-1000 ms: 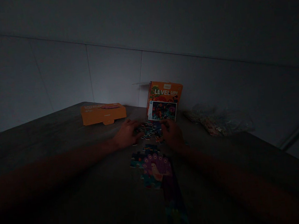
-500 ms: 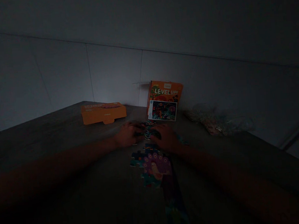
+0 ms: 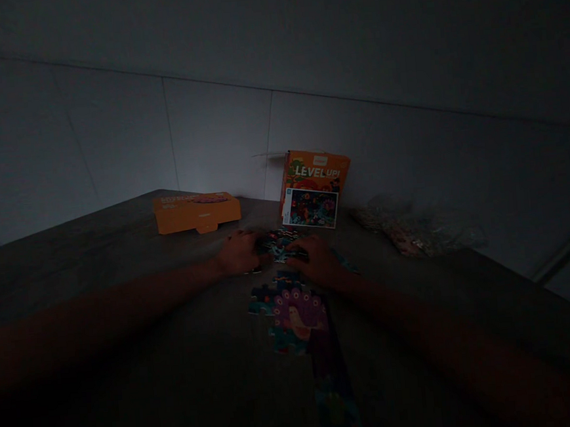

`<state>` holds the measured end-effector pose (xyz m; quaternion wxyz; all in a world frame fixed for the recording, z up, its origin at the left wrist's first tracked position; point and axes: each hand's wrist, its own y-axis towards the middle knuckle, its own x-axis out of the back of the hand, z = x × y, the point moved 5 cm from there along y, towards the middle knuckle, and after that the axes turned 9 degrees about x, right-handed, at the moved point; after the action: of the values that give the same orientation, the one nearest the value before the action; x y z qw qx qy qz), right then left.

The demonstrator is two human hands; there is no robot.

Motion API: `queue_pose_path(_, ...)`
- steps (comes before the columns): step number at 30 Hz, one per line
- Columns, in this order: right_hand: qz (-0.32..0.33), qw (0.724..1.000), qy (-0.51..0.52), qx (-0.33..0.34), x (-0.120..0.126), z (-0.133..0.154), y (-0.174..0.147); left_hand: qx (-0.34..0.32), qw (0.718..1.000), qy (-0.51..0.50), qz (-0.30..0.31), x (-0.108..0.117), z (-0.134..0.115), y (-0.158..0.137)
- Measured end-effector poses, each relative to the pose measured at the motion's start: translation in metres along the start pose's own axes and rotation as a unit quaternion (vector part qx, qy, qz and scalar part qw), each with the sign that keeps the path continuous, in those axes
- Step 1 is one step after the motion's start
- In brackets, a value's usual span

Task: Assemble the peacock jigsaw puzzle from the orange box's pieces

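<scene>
In dim light, a pile of loose jigsaw pieces point(image 3: 280, 248) lies between my two hands. My left hand point(image 3: 240, 252) rests at the pile's left side, thumb and fingers apart around its edge. From the right, my right hand point(image 3: 314, 257) reaches to the same pile, its thumb and forefinger spread over the pieces. I cannot make out any single piece in either hand. Nearer to me lies a joined section of jigsaw puzzle point(image 3: 300, 317) with a purple peacock, and a darker strip point(image 3: 335, 394) runs from it towards me.
An orange box point(image 3: 199, 214) lies at the back left of the grey table point(image 3: 119, 233). Against the wall stands an orange "Level Up!" box point(image 3: 318, 166), with a picture card point(image 3: 311, 209) leaning on it. Crumpled clear plastic point(image 3: 414, 229) lies at the right.
Fingers of my left hand have drawn back slightly from the pile, and its thumb and fingers are wider apart. My right hand stays almost where it was. The view has tilted slightly.
</scene>
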<state>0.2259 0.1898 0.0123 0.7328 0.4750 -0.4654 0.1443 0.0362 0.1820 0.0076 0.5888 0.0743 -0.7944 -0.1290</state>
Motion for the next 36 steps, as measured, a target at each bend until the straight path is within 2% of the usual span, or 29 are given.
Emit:
queue_pose_path(3,-0.031,0.999,-0.021,-0.017,0.007,0.001,0.002,-0.004,1.000,-0.003,-0.004,0.001,0.000,0.000)
queue_pose_path(7,-0.078,0.991,-0.074,-0.083,0.017,-0.008,-0.001,-0.008,1.000,-0.006,-0.002,0.002,-0.002,-0.001)
queue_pose_path(13,-0.065,0.980,-0.118,-0.147,0.014,-0.019,-0.008,-0.015,1.000,-0.014,0.001,0.005,-0.006,-0.003)
queue_pose_path(16,-0.053,0.985,-0.111,-0.122,0.012,-0.014,-0.006,-0.036,0.999,-0.026,0.000,0.005,-0.007,-0.004)
queue_pose_path(21,0.007,0.999,-0.041,0.028,0.002,0.007,0.000,-0.066,0.997,-0.039,0.000,0.006,-0.010,-0.004)
queue_pose_path(24,0.034,0.997,-0.016,0.072,-0.004,0.011,0.000,-0.075,0.997,-0.036,0.000,0.007,-0.013,-0.006)
queue_pose_path(28,0.030,0.998,-0.017,0.053,-0.005,0.006,0.000,-0.075,0.997,-0.027,0.013,0.005,-0.014,-0.007)
queue_pose_path(36,0.005,0.996,-0.074,-0.039,0.000,-0.008,-0.001,-0.078,0.996,-0.040,0.009,0.002,-0.010,-0.005)
